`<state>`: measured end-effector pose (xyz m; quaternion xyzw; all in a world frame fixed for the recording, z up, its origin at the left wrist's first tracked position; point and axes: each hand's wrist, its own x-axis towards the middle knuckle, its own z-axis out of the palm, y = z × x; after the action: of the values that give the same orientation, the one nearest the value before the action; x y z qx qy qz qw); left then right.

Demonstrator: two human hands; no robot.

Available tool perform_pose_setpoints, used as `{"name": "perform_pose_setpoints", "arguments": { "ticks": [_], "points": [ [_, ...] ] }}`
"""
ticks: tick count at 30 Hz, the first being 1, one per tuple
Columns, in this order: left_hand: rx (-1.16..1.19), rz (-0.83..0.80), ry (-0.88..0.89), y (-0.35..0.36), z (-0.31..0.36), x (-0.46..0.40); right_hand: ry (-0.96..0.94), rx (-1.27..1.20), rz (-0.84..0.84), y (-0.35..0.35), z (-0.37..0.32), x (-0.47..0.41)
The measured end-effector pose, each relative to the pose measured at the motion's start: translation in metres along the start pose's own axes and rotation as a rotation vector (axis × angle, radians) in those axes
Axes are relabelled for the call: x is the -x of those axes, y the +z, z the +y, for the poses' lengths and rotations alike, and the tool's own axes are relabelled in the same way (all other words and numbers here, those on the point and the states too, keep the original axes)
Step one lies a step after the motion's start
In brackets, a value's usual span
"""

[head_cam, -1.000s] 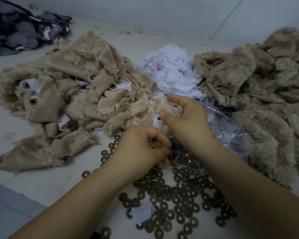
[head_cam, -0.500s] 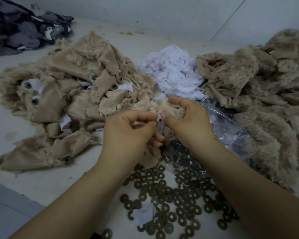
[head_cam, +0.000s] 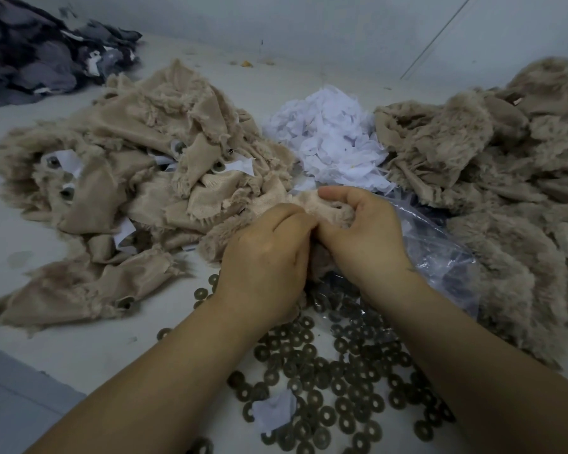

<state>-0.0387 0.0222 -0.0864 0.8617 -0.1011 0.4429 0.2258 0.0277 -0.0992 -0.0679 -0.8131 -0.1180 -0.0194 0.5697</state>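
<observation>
Nearest to us, below the wrists and well short of the fingers, dark ring washers (head_cam: 325,381) lay strewn over the bench (head_cam: 63,348), with a small white scrap (head_cam: 274,410) among them. We took so many loose ones as a sign that plenty of fitting was left. Beyond them our left hand (head_cam: 266,257) and right hand (head_cam: 364,231) met knuckle to knuckle on one beige fur piece (head_cam: 322,208), which sat bunched between the two sets of fingers at the far edge of the washers. The right fingers (head_cam: 338,193) were curled over its top edge, grasping it. The left fingers (head_cam: 292,214) were clenched onto it where the hands met, though what they pinched there was hidden from us. We judged this piece to be mid-fitting, not finished. Just right of the fingers a clear plastic bag (head_cam: 440,253) lay crumpled, with washers showing at its near edge. Left of and beyond the fingers, the left heap (head_cam: 145,178) showed eyes (head_cam: 67,193) and white backing bits already on, so we read it as the done stock. The right heap (head_cam: 505,191), right of the fingers, showed none, and we counted it as work to come. Straight beyond the fingertips sat a mound of white patches (head_cam: 328,142), and farthest off to the left lay a dark fabric pile (head_cam: 30,57).
</observation>
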Motion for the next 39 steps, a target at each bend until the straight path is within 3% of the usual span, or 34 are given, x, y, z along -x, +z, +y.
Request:
{"name": "perform_pose_setpoints", "arguments": {
  "ticks": [3,10,13,19,22,39],
  "points": [
    [0.115,0.026,-0.103,-0.001,-0.001,0.002,0.024,-0.019,0.010,-0.002,-0.001,0.001],
    [0.653,-0.010,-0.630,-0.007,-0.003,-0.003,0.043,-0.042,-0.013,-0.001,-0.003,0.002],
    [0.747,0.002,-0.765,-0.007,-0.004,-0.005,0.010,-0.043,-0.042,0.001,-0.001,0.002],
    [0.529,-0.034,-0.544,-0.006,-0.006,-0.005,-0.039,-0.026,-0.063,0.002,0.001,0.003],
    [0.469,-0.040,-0.515,-0.006,-0.007,-0.005,-0.026,-0.057,-0.079,0.002,-0.001,0.006],
    [0.462,-0.161,-0.367,-0.005,-0.017,-0.006,-0.012,-0.035,-0.207,-0.001,-0.005,0.011]
  ]
}}
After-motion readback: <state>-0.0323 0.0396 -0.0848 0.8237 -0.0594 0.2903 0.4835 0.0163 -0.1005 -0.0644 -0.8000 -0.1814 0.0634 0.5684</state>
